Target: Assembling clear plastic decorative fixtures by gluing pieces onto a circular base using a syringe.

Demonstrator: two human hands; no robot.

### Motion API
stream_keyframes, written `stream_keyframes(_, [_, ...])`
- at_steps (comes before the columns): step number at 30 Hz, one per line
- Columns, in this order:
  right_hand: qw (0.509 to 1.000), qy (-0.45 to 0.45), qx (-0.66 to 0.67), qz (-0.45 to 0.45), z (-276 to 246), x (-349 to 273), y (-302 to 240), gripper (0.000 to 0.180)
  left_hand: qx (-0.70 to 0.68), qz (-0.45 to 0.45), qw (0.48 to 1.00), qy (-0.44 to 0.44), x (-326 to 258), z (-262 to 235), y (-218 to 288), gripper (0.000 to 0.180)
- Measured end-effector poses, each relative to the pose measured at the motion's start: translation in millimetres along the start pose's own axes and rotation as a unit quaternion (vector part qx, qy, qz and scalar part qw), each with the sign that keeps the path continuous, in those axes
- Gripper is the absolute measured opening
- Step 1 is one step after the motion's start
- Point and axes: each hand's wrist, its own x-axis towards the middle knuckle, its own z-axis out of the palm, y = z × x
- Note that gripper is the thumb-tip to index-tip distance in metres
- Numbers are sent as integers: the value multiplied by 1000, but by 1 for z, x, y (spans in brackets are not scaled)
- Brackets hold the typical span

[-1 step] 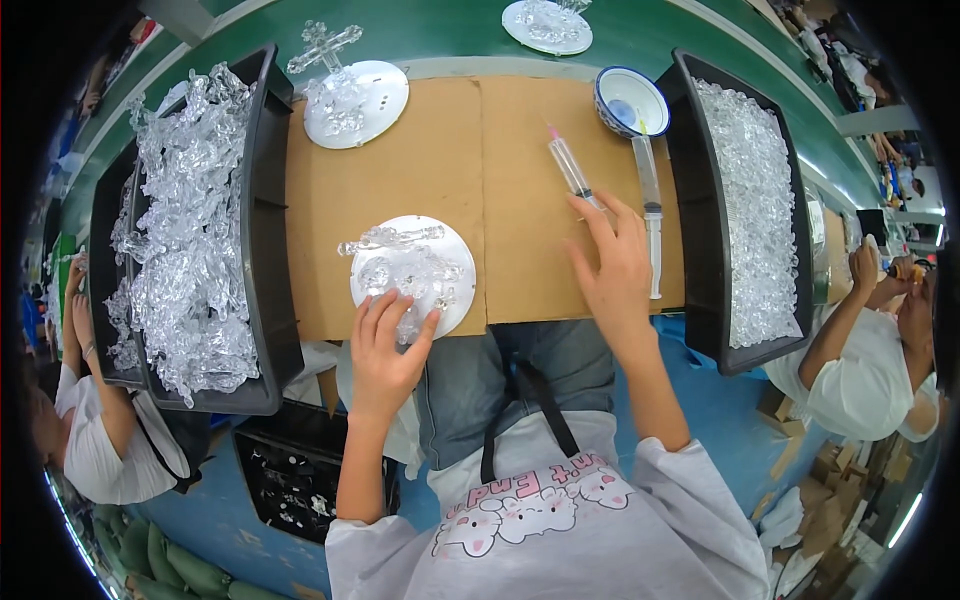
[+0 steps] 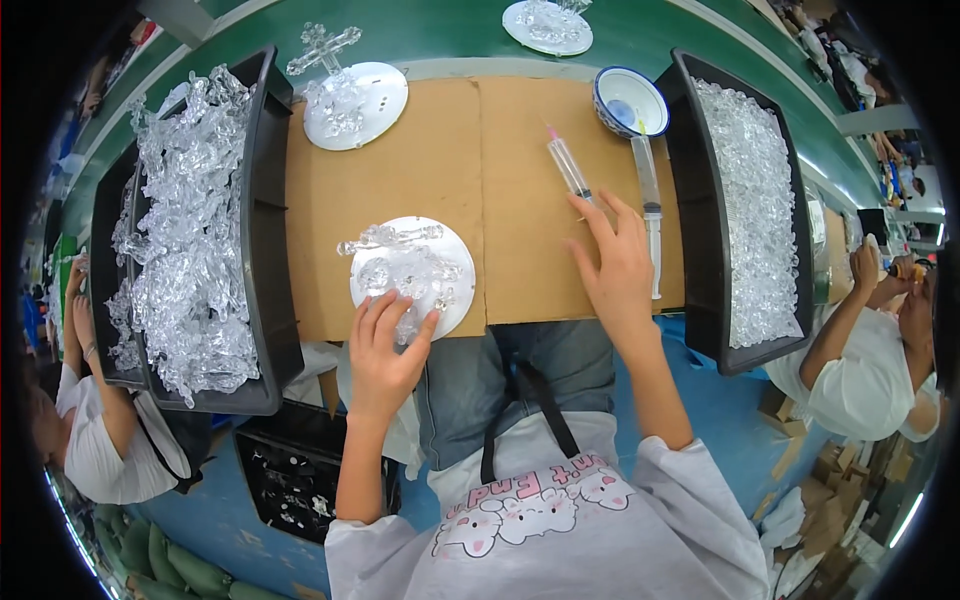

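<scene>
My left hand (image 2: 385,355) rests at the near edge of a round white disc (image 2: 455,260). Its fingers and thumb close around part of a clear plastic ornament (image 2: 405,272) lying on that disc; a cross-shaped piece lies along the far side. My right hand (image 2: 620,270) is over the cardboard with fingers spread and thumb apart. Its fingertips are at the plunger end of a syringe with a pink needle hub (image 2: 568,165); whether they touch it, I cannot tell. A second syringe (image 2: 650,205) lies to the right, its tip on the rim of a blue-and-white bowl (image 2: 605,108).
Black bins stand on both sides: the left bin (image 2: 262,230) heaped with clear plastic parts, the right bin (image 2: 708,180) with small clear pieces. Another white disc (image 2: 385,105) carries an upright clear cross. A third disc (image 2: 550,40) sits farther back. People work at either side.
</scene>
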Motion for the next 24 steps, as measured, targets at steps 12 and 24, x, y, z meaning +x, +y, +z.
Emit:
stream_keyframes(12, [911, -118, 354, 175, -39, -45, 28, 31, -56, -44, 997, -37, 11, -16, 1, 48])
stream_keyframes(24, [851, -294, 416, 126, -91, -67, 0, 28, -140, -75, 987, -21, 24, -35, 2, 52])
